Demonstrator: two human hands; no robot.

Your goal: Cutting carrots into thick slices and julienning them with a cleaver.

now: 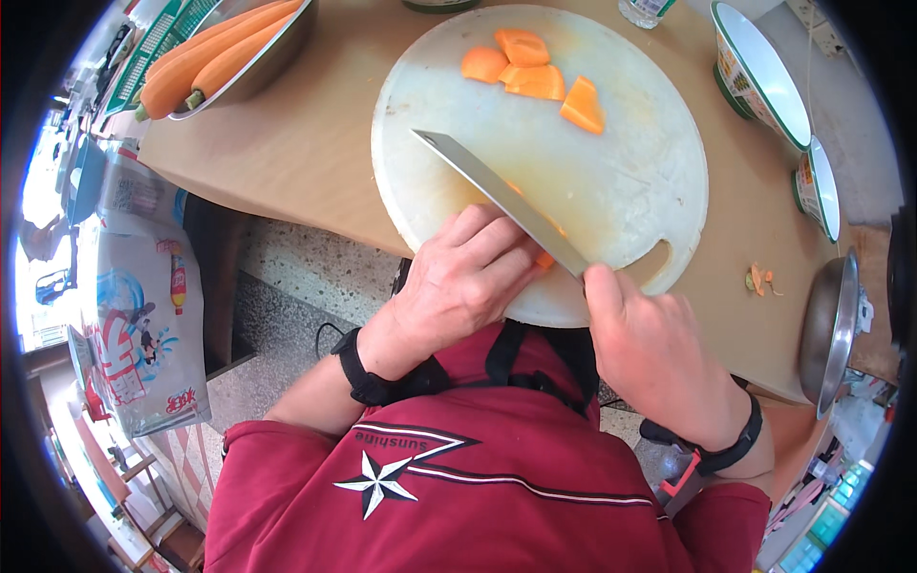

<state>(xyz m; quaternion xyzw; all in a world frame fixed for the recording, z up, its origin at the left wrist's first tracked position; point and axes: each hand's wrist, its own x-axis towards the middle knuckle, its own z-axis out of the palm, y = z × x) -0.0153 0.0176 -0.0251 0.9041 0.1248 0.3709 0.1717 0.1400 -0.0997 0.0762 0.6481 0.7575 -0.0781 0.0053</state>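
Observation:
My right hand [642, 342] is wrapped round the handle of a broad-bladed cleaver [501, 194], whose blade points up and to the left over the round white cutting board [630, 181]. Close beside the blade, my left hand [468, 272] is closed with bent fingers over a carrot piece [544, 260] near the board's front edge. Most of that piece is hidden by the fingers and the blade. A thin line of orange shows along the blade's far side. Several carrot chunks [532, 82] lie at the far side of the board.
A metal bowl [277, 65] of whole carrots [220, 59] stands at the far left. On the right are two green-rimmed bowls [769, 81], a steel basin [829, 329] and small carrot scraps [759, 280] on the brown tabletop [287, 143]. A clear bottle [646, 10] stands at the far edge.

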